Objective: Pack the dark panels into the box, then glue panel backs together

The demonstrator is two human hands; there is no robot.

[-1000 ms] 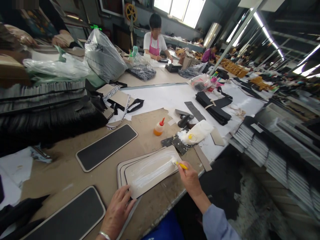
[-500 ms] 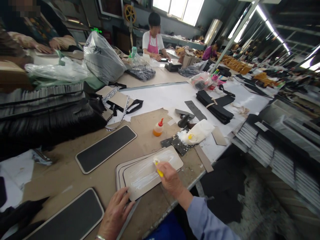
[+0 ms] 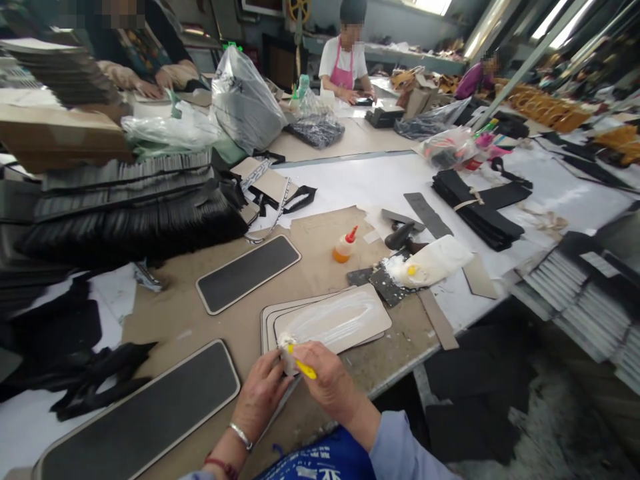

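A stack of beige rounded panels point(image 3: 345, 319) lies in front of me, with streaks of white glue across the top one. My right hand point(image 3: 327, 377) is closed around the yellow handle of a glue brush point(image 3: 304, 368). Its white-coated bristles are at the top panel's near left corner. At that same corner, the fingers and thumb of my left hand point(image 3: 263, 387) grip the panel's edge, close to the bristles. Two dark panels with pale borders lie left of the stack: a nearer one point(image 3: 145, 417) and a farther one point(image 3: 250, 273).
A glue bottle with a red tip point(image 3: 344, 245) stands behind the stack. A white container point(image 3: 443, 260) lies on its side, glue around its mouth. Dark strips point(image 3: 477, 210) are bundled at right, a long pile of black-edged pieces point(image 3: 135, 207) at left. Co-workers sit across the table.
My right hand has drawn the brush from the panel's middle to its near left corner, beside my left hand. The view has shifted left, and the glue streaks look different.
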